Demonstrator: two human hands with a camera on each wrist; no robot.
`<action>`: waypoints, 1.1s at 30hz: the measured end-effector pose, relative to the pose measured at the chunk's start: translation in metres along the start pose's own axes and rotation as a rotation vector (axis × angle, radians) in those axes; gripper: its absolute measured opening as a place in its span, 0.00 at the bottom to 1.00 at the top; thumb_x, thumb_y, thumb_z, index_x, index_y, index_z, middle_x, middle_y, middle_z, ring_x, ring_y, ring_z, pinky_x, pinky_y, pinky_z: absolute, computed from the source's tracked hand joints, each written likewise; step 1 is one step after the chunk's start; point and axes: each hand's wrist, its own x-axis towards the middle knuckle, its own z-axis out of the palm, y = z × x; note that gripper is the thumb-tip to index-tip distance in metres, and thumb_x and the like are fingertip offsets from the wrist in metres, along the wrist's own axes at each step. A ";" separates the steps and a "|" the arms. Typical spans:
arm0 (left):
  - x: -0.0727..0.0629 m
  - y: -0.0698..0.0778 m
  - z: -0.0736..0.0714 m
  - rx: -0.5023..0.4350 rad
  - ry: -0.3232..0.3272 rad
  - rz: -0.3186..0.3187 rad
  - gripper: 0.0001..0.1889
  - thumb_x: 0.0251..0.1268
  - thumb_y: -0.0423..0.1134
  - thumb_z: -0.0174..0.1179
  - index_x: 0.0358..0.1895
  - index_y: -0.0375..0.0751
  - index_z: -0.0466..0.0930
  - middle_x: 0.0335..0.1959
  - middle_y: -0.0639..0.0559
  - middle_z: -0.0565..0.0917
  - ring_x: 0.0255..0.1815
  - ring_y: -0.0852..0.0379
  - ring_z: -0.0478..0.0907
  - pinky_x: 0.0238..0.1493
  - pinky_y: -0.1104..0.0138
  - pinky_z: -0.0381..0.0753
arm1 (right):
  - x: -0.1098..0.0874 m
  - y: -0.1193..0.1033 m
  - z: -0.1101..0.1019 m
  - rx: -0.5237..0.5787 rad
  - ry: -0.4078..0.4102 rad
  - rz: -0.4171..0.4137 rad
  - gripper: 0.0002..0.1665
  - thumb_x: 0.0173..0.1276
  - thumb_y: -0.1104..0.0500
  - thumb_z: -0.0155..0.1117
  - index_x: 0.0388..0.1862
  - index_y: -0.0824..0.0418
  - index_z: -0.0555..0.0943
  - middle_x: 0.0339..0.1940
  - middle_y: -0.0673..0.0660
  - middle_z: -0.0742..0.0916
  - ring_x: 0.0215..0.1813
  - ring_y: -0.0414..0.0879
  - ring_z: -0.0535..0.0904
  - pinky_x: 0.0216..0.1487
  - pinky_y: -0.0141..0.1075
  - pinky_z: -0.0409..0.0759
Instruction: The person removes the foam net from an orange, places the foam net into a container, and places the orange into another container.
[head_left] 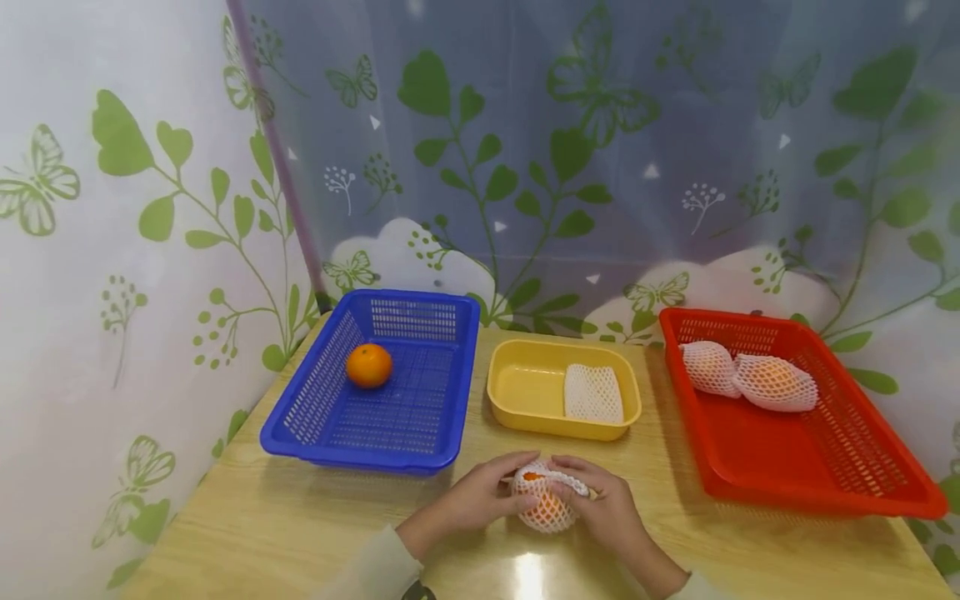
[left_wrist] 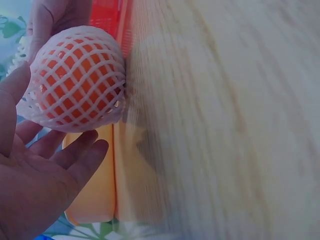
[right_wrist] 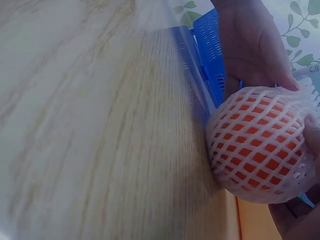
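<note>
Between both hands, near the table's front, an orange (head_left: 546,510) sits inside a white foam net (left_wrist: 80,75). Orange skin shows through the mesh and through a gap at the top, where the net's rim bunches toward the right. My left hand (head_left: 480,493) holds the wrapped fruit from the left, thumb in front and fingers behind. From the other side my right hand (head_left: 609,507) pinches the net's rim with its thumb near the top. The right wrist view shows the netted underside of the fruit close to the table; whether it touches is unclear.
A blue basket (head_left: 375,461) at left holds a bare orange (head_left: 369,366). Behind the hands, a yellow tray (head_left: 525,387) contains flat white foam netting (head_left: 593,393). The red basket (head_left: 780,454) at right holds two netted fruits (head_left: 776,382). A patterned curtain (head_left: 495,167) hangs behind the table.
</note>
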 end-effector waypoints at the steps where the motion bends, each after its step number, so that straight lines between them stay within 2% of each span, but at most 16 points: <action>1: -0.001 0.001 0.000 0.014 -0.004 -0.001 0.33 0.67 0.43 0.62 0.72 0.37 0.61 0.71 0.43 0.67 0.66 0.47 0.70 0.61 0.66 0.73 | -0.001 0.000 0.001 0.003 0.003 0.001 0.13 0.61 0.58 0.71 0.46 0.58 0.88 0.53 0.54 0.86 0.56 0.52 0.81 0.57 0.33 0.76; 6: 0.003 0.006 -0.004 0.110 0.023 0.012 0.34 0.69 0.48 0.59 0.73 0.39 0.61 0.71 0.46 0.67 0.69 0.47 0.66 0.65 0.58 0.70 | 0.004 -0.003 -0.002 -0.008 0.005 0.002 0.14 0.61 0.57 0.71 0.46 0.57 0.88 0.53 0.53 0.86 0.56 0.51 0.81 0.58 0.36 0.76; 13: 0.011 0.011 -0.008 0.156 0.062 0.033 0.30 0.70 0.48 0.58 0.71 0.38 0.66 0.70 0.47 0.69 0.69 0.49 0.67 0.64 0.60 0.70 | 0.016 -0.005 -0.009 -0.024 -0.032 0.000 0.16 0.63 0.56 0.69 0.50 0.56 0.86 0.55 0.53 0.85 0.59 0.52 0.79 0.59 0.44 0.76; 17: 0.011 0.011 -0.007 0.235 0.090 0.048 0.28 0.71 0.49 0.57 0.68 0.39 0.69 0.68 0.49 0.71 0.68 0.51 0.68 0.66 0.59 0.68 | 0.018 -0.004 -0.009 -0.034 -0.051 0.005 0.17 0.63 0.56 0.69 0.52 0.57 0.85 0.56 0.54 0.84 0.60 0.52 0.79 0.59 0.47 0.75; 21: 0.011 0.010 -0.005 0.328 0.174 0.077 0.23 0.69 0.50 0.59 0.63 0.44 0.77 0.63 0.53 0.77 0.65 0.53 0.73 0.66 0.58 0.69 | 0.017 -0.004 -0.009 -0.023 -0.049 0.022 0.19 0.62 0.56 0.70 0.53 0.58 0.85 0.57 0.56 0.84 0.59 0.54 0.79 0.58 0.47 0.77; 26: 0.009 0.006 0.001 0.361 0.317 0.107 0.13 0.64 0.44 0.64 0.49 0.48 0.86 0.52 0.57 0.84 0.55 0.56 0.80 0.59 0.63 0.76 | 0.012 -0.002 -0.005 -0.013 -0.062 0.100 0.27 0.59 0.55 0.74 0.58 0.58 0.81 0.60 0.57 0.82 0.62 0.54 0.76 0.59 0.50 0.76; 29: 0.006 0.005 0.005 0.367 0.357 0.100 0.10 0.63 0.41 0.65 0.46 0.48 0.87 0.50 0.58 0.85 0.53 0.57 0.81 0.56 0.64 0.77 | 0.008 -0.002 -0.003 -0.007 -0.081 0.131 0.30 0.58 0.55 0.74 0.60 0.57 0.80 0.62 0.57 0.81 0.64 0.53 0.74 0.61 0.51 0.74; 33: 0.001 0.007 0.007 0.361 0.368 0.074 0.10 0.62 0.39 0.66 0.46 0.47 0.87 0.49 0.58 0.85 0.53 0.57 0.81 0.55 0.65 0.78 | 0.005 -0.002 0.000 -0.004 -0.095 0.121 0.29 0.58 0.53 0.75 0.59 0.57 0.80 0.61 0.55 0.81 0.64 0.53 0.74 0.61 0.48 0.74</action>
